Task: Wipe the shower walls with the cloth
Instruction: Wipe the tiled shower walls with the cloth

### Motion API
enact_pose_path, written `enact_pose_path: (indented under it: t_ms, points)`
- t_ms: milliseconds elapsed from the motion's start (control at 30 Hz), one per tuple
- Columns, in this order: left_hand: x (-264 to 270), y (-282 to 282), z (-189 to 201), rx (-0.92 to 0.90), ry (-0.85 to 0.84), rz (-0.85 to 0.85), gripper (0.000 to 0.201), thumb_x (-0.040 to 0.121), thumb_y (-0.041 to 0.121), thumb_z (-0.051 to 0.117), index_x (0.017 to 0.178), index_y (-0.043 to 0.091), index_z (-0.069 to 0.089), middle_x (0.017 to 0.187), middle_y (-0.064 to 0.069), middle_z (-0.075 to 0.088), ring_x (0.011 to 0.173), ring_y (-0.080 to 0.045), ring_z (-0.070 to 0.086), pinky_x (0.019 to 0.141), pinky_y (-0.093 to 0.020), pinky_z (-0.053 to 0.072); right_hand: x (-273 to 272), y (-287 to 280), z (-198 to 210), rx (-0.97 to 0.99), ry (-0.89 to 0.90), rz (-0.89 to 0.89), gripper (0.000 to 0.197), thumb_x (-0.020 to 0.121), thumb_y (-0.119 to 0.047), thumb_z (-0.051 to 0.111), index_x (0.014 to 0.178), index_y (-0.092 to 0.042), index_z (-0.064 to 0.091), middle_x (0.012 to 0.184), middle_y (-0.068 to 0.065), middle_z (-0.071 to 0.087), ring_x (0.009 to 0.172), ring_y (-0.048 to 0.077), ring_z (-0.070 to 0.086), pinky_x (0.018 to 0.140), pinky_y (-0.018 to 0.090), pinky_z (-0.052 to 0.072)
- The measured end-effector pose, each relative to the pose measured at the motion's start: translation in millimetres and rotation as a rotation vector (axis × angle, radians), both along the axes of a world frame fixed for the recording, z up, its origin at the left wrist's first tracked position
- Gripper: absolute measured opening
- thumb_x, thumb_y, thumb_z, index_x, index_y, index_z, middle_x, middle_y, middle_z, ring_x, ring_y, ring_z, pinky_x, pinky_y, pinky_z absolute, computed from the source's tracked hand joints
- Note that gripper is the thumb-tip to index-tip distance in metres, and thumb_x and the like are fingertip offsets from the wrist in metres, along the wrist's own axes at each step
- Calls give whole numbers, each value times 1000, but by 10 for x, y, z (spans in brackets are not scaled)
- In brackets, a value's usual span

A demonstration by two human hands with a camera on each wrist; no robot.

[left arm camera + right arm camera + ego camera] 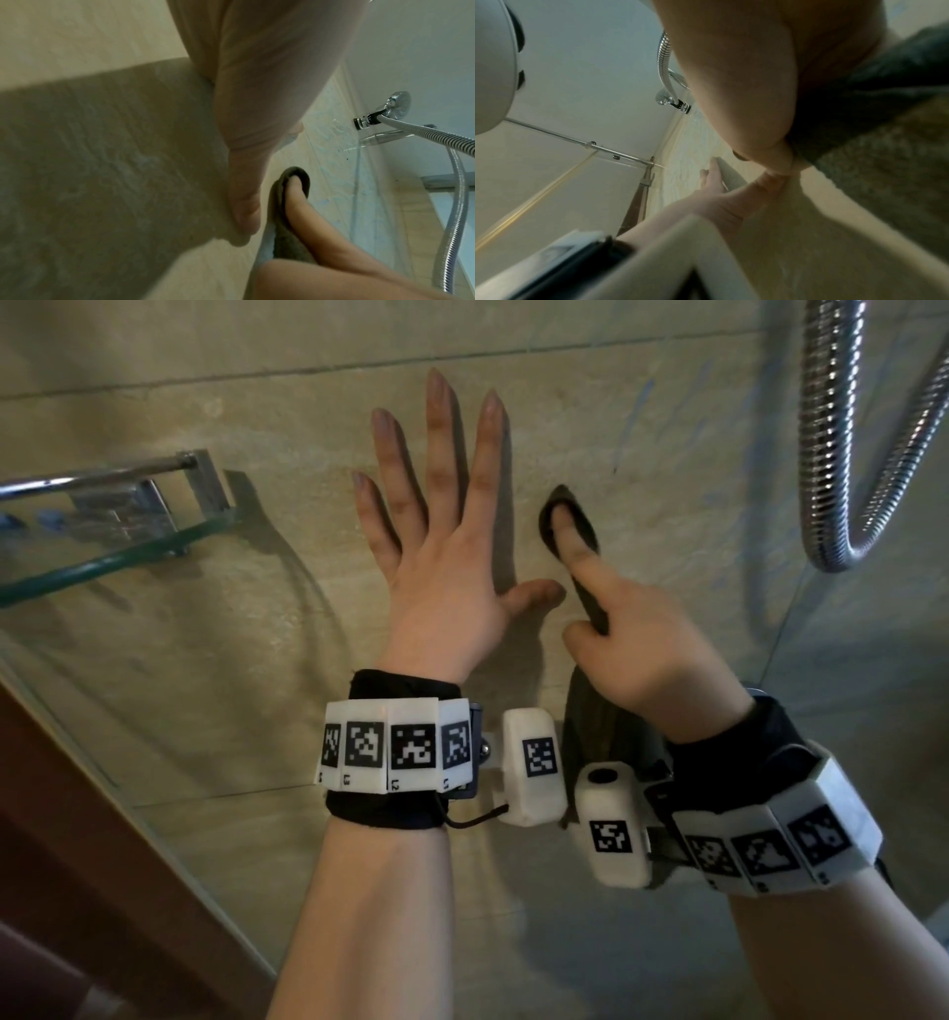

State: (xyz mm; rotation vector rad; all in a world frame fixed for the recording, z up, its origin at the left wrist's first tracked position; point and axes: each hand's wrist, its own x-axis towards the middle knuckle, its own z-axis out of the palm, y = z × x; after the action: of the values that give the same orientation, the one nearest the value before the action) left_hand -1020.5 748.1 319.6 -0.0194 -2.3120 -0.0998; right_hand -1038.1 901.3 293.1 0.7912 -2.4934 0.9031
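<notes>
Dark cloth (570,531) sits under one right hand (652,660) fingertip; left hand (441,567) splayed on wall (257,660). Thin contact may let it slip.

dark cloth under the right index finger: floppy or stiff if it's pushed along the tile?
Probably floppy: the cloth wraps round the right hand fingertip and hangs limp below the palm. Its nap looks like terry in the right wrist view, so it likely drags rather than slides on the wall.

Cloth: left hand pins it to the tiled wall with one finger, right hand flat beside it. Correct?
Sides swapped. The right hand pins the cloth to the tiled wall with one finger; the left hand lies flat beside it. The head view shows this.
</notes>
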Motion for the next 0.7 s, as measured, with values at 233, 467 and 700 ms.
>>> enact_pose_path:
  t_ms: [233,467,700]
  points:
    - [14,-8,-12,-6,-7,-13,124,72,65,69,153,20,-13,158,-18,-22,139,-46,-26,107,-52,-24,-31,130,192,-97,10,-87,86,88,-14,49,143,-59,0,84,11,62,73,25,59,76,44,51]
    - [12,9,-8,-11,-14,-4,124,71,67,68,153,20,-13,158,-18,-22,139,-47,-25,108,-54,-23,26,89,96,-30,-48,-93,91,91,-16,50,143,-52,-15,69,3,54,68,23,58,74,44,52]
    - [21,-1,-10,-7,-17,-14,123,72,65,69,153,20,-13,158,-18,-22,139,-47,-25,107,-53,-23,31,61,198,-38,-53,-45,86,91,-15,49,138,-62,-4,89,8,61,79,21,59,79,40,50]
